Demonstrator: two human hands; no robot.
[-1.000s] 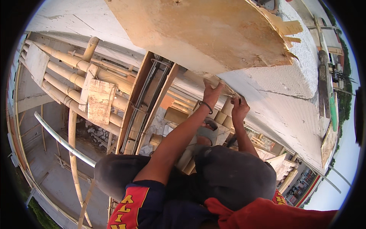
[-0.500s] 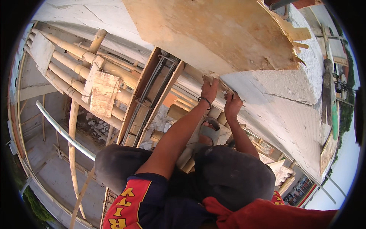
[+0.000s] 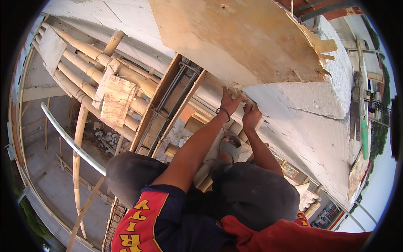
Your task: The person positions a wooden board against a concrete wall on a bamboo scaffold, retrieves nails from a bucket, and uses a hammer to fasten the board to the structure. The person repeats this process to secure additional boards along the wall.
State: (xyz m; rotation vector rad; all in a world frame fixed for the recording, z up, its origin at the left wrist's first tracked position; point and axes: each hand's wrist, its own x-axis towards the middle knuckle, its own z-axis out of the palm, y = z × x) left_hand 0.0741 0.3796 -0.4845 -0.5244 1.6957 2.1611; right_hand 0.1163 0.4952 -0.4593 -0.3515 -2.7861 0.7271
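- plywood sheet [image 3: 239, 42]: lies on top of the white wall [image 3: 310, 122], long axis 10 to 4 o'clock; lower edge directly at 12 o'clock of both hands.
- left hand [image 3: 230, 102]: fingers curled on that edge, nearer the sheet.
- right hand [image 3: 252, 116]: just beside at 4 o'clock, fingers bent; grip cannot be told.
- bamboo poles [image 3: 84, 71]: 9 o'clock, well apart.

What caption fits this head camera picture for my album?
Both hands, left hand and right hand, grip the plywood board's lower edge against a white wall.

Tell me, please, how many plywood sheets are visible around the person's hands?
2: a large plywood sheet on the white wall above both hands, and a small plywood piece tied to the bamboo poles at left. Others may be hidden.
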